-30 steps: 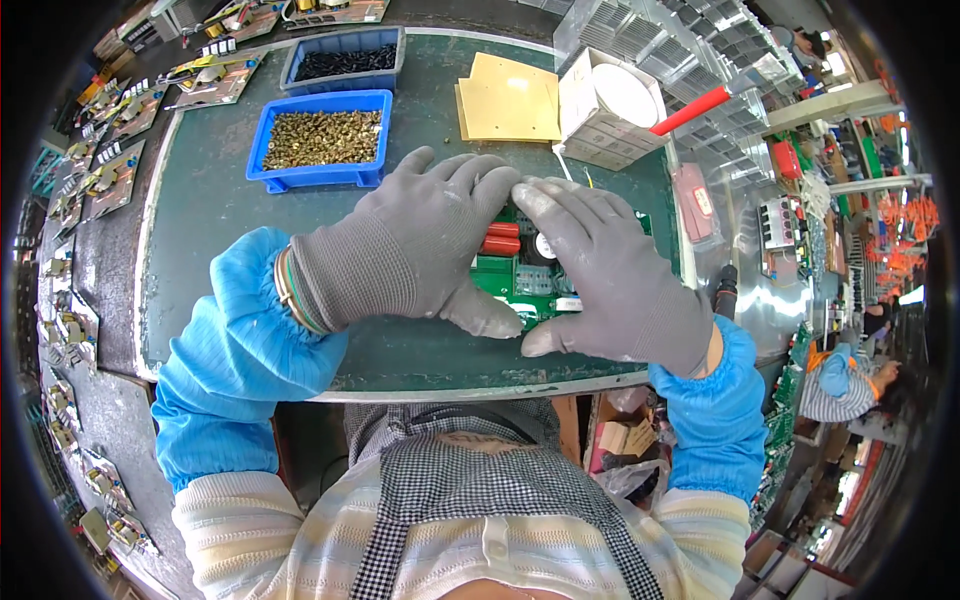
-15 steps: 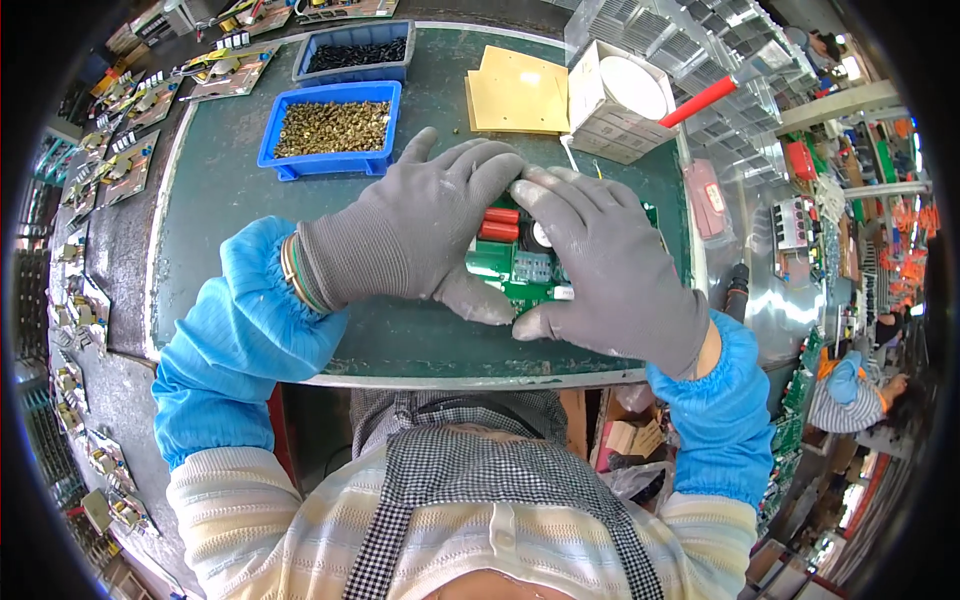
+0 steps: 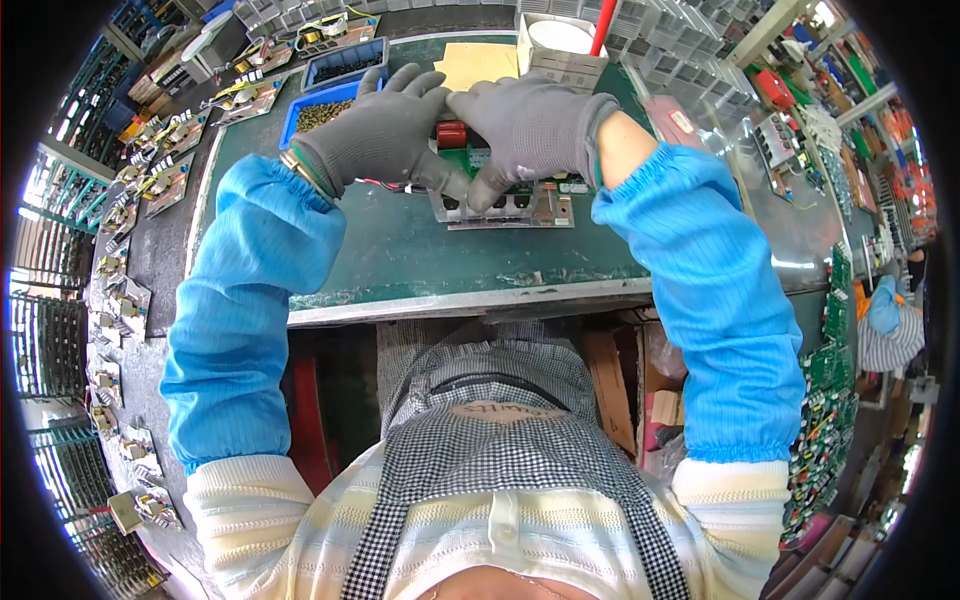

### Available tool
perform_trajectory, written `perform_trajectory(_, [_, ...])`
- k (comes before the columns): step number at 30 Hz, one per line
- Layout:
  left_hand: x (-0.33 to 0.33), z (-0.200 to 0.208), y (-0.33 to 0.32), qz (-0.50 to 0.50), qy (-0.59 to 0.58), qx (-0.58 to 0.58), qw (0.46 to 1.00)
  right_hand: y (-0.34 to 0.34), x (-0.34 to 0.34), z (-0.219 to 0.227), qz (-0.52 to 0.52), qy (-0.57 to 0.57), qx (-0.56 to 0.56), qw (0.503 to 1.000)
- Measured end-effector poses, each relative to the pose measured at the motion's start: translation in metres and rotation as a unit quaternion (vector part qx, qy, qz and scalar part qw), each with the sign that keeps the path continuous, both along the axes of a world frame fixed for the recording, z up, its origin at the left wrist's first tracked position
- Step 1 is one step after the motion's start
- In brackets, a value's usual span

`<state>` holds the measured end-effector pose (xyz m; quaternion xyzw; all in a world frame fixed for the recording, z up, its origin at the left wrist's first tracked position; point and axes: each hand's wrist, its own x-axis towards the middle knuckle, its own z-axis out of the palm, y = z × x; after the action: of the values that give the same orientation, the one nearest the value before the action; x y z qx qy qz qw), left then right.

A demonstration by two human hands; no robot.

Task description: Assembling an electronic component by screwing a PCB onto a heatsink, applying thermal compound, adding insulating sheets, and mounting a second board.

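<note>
Both my hands wear grey gloves and arch over a green circuit board (image 3: pixel 456 158) near the far part of the table. My left hand (image 3: pixel 392 132) grips its left side and my right hand (image 3: pixel 535 128) its right side. The fingertips nearly meet along the far edge, and both thumbs press together at the near edge. Between the palms a red cylindrical component (image 3: pixel 452 134) shows; most of the board is hidden under the gloves. A clear and metallic base plate (image 3: pixel 515 212) with dark round parts sticks out below the thumbs, with thin wires on its left.
Left of my left hand stands a blue tray (image 3: pixel 291 124) of small brass parts, behind it a grey-blue tray (image 3: pixel 308 76) of black parts. Yellow sheets (image 3: pixel 470 65) and a white box (image 3: pixel 562 66) with a red stick (image 3: pixel 603 26) are beyond my hands. Several assembled boards line the left.
My hands have moved away from my body, arms straighter, and the view has shifted. The base plate now shows under the green board, where only bare green table showed in front before.
</note>
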<state>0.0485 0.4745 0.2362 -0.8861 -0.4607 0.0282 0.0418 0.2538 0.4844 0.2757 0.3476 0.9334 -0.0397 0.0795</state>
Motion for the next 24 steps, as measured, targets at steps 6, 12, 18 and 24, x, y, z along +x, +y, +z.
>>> perform_trajectory(6, [-0.029,-0.024,-0.036,0.058,-0.431,-0.021,0.900,-0.005,-0.005,0.004,-0.001,0.006,-0.016,1.000])
perform_trajectory(12, [-0.053,-0.061,-0.107,0.229,-0.813,-0.232,0.483,-0.005,-0.014,0.014,-0.006,-0.044,-0.047,0.998])
perform_trajectory(18, [-0.026,-0.104,-0.119,0.250,-0.868,-0.369,0.219,-0.009,-0.028,0.029,-0.004,-0.093,-0.053,0.994])
perform_trajectory(24, [0.006,-0.102,-0.078,0.257,-0.906,-0.231,0.244,-0.008,-0.033,0.028,0.005,-0.096,-0.023,0.995])
